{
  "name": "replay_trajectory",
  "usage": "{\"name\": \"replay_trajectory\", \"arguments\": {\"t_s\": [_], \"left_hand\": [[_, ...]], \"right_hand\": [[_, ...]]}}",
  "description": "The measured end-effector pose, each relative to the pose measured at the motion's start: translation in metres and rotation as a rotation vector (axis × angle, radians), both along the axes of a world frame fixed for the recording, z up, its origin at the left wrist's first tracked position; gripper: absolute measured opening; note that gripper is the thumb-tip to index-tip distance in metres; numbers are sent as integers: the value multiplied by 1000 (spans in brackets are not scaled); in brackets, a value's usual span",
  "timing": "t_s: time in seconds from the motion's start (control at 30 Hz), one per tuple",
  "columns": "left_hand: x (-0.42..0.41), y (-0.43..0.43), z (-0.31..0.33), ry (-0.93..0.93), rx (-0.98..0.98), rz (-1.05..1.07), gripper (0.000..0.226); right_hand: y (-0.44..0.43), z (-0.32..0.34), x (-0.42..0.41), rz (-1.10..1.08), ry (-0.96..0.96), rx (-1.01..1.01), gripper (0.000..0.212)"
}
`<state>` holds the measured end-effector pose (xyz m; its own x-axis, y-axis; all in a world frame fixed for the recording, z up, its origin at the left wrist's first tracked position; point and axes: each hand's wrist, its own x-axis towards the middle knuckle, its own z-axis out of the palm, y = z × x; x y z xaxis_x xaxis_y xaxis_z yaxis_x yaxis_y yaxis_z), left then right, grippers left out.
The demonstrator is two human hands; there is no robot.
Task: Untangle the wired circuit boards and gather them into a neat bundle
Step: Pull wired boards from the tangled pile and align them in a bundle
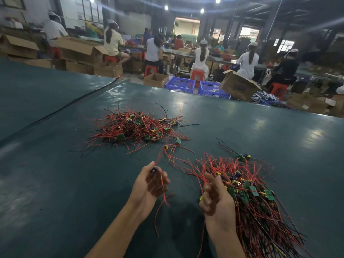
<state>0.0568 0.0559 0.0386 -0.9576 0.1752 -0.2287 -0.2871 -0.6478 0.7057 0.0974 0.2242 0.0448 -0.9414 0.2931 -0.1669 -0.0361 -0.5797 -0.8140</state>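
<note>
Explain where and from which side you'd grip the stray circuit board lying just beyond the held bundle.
Probably pinch the stray circuit board by its green edges, from the far right: its black wires trail left, and the bundle crowds its near side.

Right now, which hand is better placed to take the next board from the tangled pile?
Probably the left hand: it pinches only one red-wired board and lies nearer the tangled pile. The right hand grips the big bundle, so it is full.
</note>
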Motion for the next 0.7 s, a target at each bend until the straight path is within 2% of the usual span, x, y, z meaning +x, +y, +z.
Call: {"name": "replay_trajectory", "arguments": {"t_s": [0.13, 0.27, 0.37, 0.43, 0.7], "left_hand": [[5, 13, -2, 51, -119, -182, 32], [10, 22, -10, 176, -343, -308, 37], [11, 20, -11, 215, -426, -343, 38], [12, 19, -10, 255, -454, -389, 34], [19, 24, -3, 392, -567, -555, 44]], "right_hand": [[-17, -3, 2, 68, -28, 247, 13], [-34, -6, 4, 147, 33, 341, 20], [-37, -6, 5, 117, 58, 408, 27], [-36, -5, 5, 88, 41, 375, 26], [-11, -2, -2, -100, -137, 125, 19]]}}
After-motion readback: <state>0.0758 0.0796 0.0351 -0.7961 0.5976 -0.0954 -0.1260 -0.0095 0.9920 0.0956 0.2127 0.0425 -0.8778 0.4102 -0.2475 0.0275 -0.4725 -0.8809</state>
